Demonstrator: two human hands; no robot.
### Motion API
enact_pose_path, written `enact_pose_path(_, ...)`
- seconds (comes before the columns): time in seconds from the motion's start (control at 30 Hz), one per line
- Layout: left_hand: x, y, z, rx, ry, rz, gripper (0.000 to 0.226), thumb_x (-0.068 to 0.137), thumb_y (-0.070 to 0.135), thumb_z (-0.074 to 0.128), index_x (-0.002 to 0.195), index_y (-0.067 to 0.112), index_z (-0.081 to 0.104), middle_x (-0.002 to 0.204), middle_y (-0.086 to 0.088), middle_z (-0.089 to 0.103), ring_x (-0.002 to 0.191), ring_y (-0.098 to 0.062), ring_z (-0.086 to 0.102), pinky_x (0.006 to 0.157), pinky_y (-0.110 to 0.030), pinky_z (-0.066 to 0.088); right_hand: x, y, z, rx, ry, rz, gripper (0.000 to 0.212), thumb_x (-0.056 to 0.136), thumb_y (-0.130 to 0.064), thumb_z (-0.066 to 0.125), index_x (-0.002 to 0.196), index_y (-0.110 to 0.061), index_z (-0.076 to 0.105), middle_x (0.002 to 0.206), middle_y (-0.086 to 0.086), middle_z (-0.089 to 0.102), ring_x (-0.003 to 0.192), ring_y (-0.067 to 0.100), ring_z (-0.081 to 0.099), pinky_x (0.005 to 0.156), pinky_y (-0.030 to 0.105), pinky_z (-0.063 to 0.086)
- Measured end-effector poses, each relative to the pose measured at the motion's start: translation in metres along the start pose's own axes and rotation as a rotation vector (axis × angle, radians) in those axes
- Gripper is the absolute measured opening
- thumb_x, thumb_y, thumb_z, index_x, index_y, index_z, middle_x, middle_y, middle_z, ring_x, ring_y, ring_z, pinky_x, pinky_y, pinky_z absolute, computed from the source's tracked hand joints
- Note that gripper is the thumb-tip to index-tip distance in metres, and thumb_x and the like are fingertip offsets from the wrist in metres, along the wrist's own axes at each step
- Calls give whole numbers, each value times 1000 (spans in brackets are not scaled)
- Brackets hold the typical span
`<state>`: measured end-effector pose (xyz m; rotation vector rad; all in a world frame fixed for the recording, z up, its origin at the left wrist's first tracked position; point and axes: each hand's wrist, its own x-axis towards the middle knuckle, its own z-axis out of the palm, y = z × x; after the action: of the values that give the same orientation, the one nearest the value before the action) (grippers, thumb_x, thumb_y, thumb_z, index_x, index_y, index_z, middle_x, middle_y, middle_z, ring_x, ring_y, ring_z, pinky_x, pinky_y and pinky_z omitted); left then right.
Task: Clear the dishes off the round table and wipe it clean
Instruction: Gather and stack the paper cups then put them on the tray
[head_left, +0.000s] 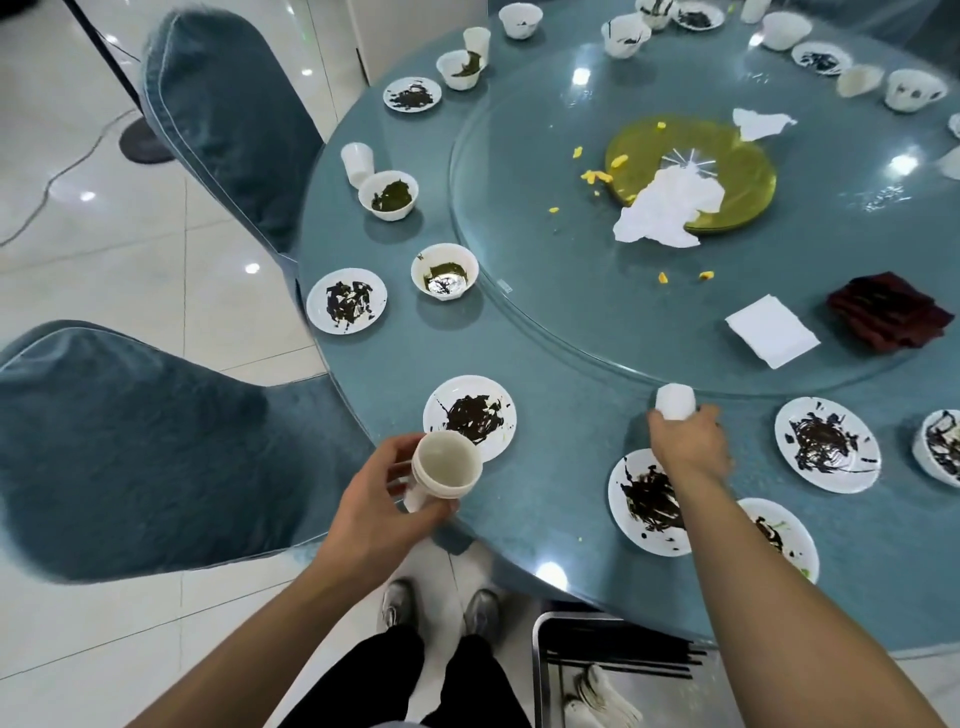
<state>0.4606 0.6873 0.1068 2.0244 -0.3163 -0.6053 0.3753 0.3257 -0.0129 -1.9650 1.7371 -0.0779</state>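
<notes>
Nearest, at 6 o'clock, a metal cart (540, 670) holds black chopsticks (623, 660) and white spoons (597, 696) above a glossy white tile floor (130, 249). The left hand (374, 499) grips a stack of white cups (441, 470), mouth toward the camera, over the edge of the round table (545, 499) at 7 o'clock. The right hand (685, 441) closes around a single white cup (674, 401) at 5 o'clock, above a sauce-smeared plate (649, 504). The table surface is blue-grey and glossy. More soiled plates (470, 415) and bowls (444, 271) ring its rim from 9 to 3 o'clock. Two blue upholstered chairs (130, 447) stand at 8 and 10 o'clock. Farther in, a glass turntable (545, 270) carries a folded white napkin (771, 330), a dark red cloth (888, 312), crumpled tissue (670, 208), a yellow-green disc (691, 171) and yellow scraps (597, 176). No readable writing is visible
</notes>
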Motion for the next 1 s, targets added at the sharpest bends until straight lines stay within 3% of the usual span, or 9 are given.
enact_pose_path(0.2,-2,-1,-10,-14,36,-12,60,73,17,90,117,41,56,111,34,64,106,7,61,80,-8,48,-38,-28,-10,345,-6,-238,60,79,-35,76,123,-14,41,119,13,57,104,36,59,87,43,48)
enact_pose_path(0.27,-4,-2,-16,-28,59,-8,62,72,16,90,115,43,55,110,38,62,105,11,59,78,-4,47,-67,-46,-8,427,-67,-389,58,76,-31,80,122,-17,47,117,5,52,107,31,56,92,41,48)
enact_pose_path(0.33,-7,-3,-25,-43,81,3,61,73,15,90,114,44,55,109,40,61,105,12,58,78,-4,47,-101,-69,-7,498,-184,-517,55,76,-29,84,123,-23,56,119,1,49,105,22,58,96,37,49)
enact_pose_path(0.43,-12,-10,-47,-77,135,18,61,72,16,90,117,41,58,110,33,64,105,6,60,83,-9,48,-161,-109,-19,637,-454,-627,59,75,-32,87,126,-33,56,116,-3,61,93,12,66,83,27,54)
enact_pose_path(0.5,-18,-16,-65,-91,172,40,62,71,20,91,121,38,59,115,24,67,107,2,61,87,-12,48,-203,-136,-31,691,-610,-715,59,72,-32,90,120,-35,57,110,-8,67,92,13,68,81,29,56)
enact_pose_path(0.67,-43,-39,-118,-130,236,66,66,71,26,91,126,38,58,121,19,66,112,-1,62,88,-14,51,-293,-184,-36,451,-834,-1007,57,61,-52,88,110,-40,61,109,-18,69,102,7,64,90,31,51)
enact_pose_path(0.77,-64,-60,-155,-152,262,67,63,74,26,89,127,39,57,123,18,65,113,-2,62,91,-20,53,-345,-203,-21,255,-907,-1126,59,63,-50,88,113,-41,59,112,-18,67,107,3,60,90,26,47)
enact_pose_path(0.9,-96,-89,-207,-179,281,43,61,75,21,87,126,39,57,120,18,66,111,-2,62,90,-20,55,-414,-220,17,81,-903,-1229,66,59,-61,85,116,-51,54,113,-17,62,112,11,56,98,39,50)
enact_pose_path(1.0,-119,-119,-249,-214,312,15,62,74,19,88,125,37,58,118,18,68,109,-4,64,88,-22,55,-469,-229,41,49,-898,-1280,64,61,-58,85,115,-52,53,113,-21,61,113,9,52,99,39,47)
